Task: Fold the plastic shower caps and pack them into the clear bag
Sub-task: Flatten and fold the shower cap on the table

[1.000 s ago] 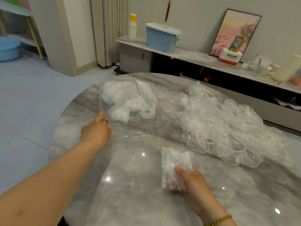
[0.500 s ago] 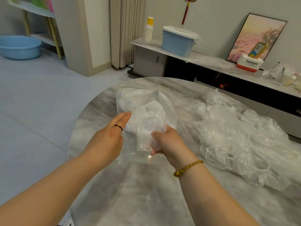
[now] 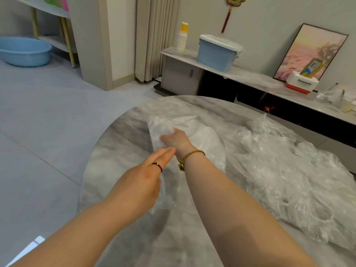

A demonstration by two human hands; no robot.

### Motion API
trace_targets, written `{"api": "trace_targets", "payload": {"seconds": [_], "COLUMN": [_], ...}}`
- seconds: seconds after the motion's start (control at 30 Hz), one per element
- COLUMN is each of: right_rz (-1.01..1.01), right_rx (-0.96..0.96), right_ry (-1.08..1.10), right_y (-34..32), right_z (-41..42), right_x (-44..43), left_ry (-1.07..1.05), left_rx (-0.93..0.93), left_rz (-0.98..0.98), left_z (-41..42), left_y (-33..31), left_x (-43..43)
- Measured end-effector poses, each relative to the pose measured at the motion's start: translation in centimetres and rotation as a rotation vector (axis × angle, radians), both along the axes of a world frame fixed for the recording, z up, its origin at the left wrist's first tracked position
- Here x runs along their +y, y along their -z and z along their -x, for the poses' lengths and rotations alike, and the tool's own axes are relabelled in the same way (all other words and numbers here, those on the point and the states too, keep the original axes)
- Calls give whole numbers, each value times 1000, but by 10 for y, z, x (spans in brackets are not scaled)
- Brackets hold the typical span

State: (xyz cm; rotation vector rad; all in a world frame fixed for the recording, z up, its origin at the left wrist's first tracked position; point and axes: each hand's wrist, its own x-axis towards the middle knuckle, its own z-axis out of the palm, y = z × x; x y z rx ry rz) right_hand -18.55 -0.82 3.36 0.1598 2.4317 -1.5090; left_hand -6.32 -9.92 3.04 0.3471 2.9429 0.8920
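We look down from the head camera at a round grey surface (image 3: 119,143). The clear bag (image 3: 210,157) lies flat on it, with its mouth facing us. The right hand (image 3: 173,139) is pushed into the bag, right up to the wrist. The plastic covers its fingers, so we cannot tell if they hold anything. The left hand (image 3: 142,180) is at the mouth of the bag, beside the right wrist. Its fingers are straight and close together, and they touch the plastic. We cannot see its thumb. A big crinkly pile of shower caps (image 3: 289,170) lies on the surface to the right of the bag. On the floor far to the left sits a blue tub (image 3: 25,53).
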Motion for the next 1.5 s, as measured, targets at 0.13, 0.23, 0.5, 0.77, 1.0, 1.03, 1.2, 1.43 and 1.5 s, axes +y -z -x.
{"api": "trace_targets", "payload": {"seconds": [0.13, 0.23, 0.5, 0.77, 1.0, 1.03, 1.2, 1.43, 1.5], "right_rz": [-106, -198, -73, -91, -186, -193, -217, -298, -418], "right_rx": [57, 78, 17, 141, 208, 219, 339, 521, 479], "right_ry": [11, 25, 91, 10, -48, -60, -128, 144, 184], "right_y": [13, 17, 21, 24, 29, 30, 29, 22, 26], "right_z": [25, 37, 44, 14, -28, -37, -92, -144, -149], "right_x": [-13, -15, -22, 5, 27, 31, 62, 149, 178], "left_ry": [-22, -49, -174, -288, -273, -270, -293, -178, -60], "left_rx": [-30, -30, 32, 34, 54, 58, 75, 471, 594], "left_rz": [-28, -25, -101, -125, -56, -18, 186, 157, 151], "left_z": [6, 9, 22, 27, 31, 32, 29, 13, 6], "left_y": [0, 3, 18, 25, 34, 34, 31, 32, 30], "left_x": [-7, -10, -12, -4, 3, 2, 0, 20, 29]}}
